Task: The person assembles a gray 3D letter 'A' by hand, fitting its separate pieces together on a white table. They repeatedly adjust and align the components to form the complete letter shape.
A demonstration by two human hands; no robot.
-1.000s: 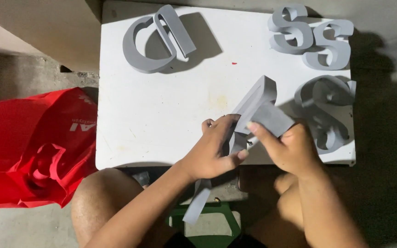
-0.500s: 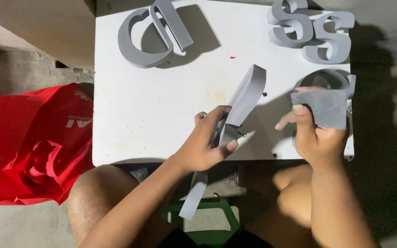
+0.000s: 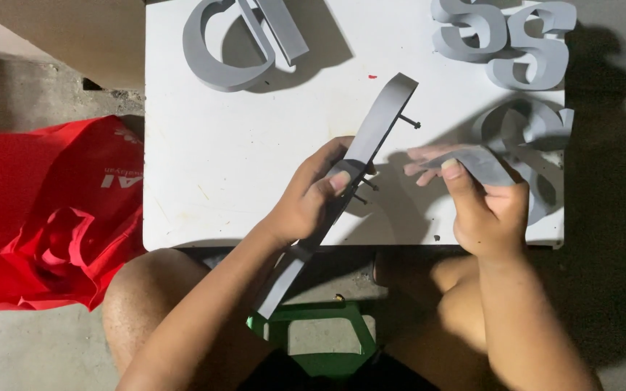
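My left hand grips a long flat grey strip near its middle. The strip runs diagonally from the white table's centre down past the table's near edge, and short dark pins stick out of its side. My right hand holds a small folded grey sheet pinched between thumb and fingers, just right of the strip and apart from it. Both hands hover over the near part of the small white table.
Grey curved letter-like shapes lie on the table: one at the far left, two at the far right, another behind my right hand. A red bag lies on the floor at left. A green stool shows between my knees.
My right hand drew the small grey sheet off the strip to the right, then came back closer. The strip in my left hand has tilted flatter.
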